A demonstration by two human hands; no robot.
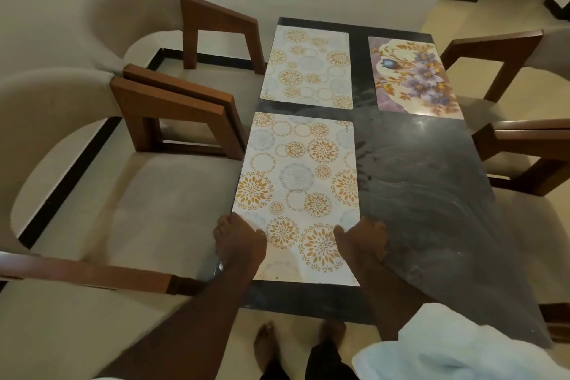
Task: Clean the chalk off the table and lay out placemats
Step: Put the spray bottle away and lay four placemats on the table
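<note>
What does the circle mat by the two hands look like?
The near placemat is a thin, flat rectangle, stiff like plastic, white with orange flower rounds and pale grey-blue ones. It lies lengthwise on the left side of the dark table, at the near end. The left hand holds its left edge and the right hand its right edge, thumbs on top.

I'm getting dim, warm indoor light and a soft, slightly blurred picture. A faint sheen sits on the dark counter near its far right edge. The chairs bow at the frame edges.
</note>
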